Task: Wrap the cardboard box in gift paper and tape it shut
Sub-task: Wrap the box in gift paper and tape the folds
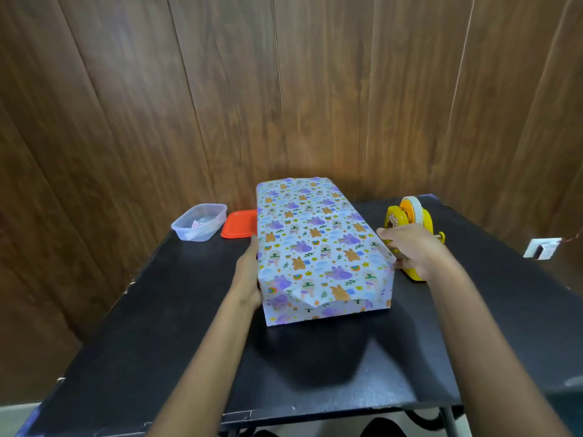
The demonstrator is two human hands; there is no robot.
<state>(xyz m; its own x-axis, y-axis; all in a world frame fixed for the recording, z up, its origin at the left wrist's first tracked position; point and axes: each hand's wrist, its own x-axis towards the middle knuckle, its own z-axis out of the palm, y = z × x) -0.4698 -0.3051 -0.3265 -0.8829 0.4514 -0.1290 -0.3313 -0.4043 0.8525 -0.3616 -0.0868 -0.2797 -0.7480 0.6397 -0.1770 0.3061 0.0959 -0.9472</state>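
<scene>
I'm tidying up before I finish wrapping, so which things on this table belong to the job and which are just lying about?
Part of the job: wrapped box, yellow tape dispenser; left hand and right hand are at the box's sides.
Just lying about: clear plastic tub, orange lid beside it.

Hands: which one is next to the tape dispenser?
The right hand, at the right side of the wrapped box, overlapping the yellow tape dispenser; the left hand rests on the opposite side.
</scene>
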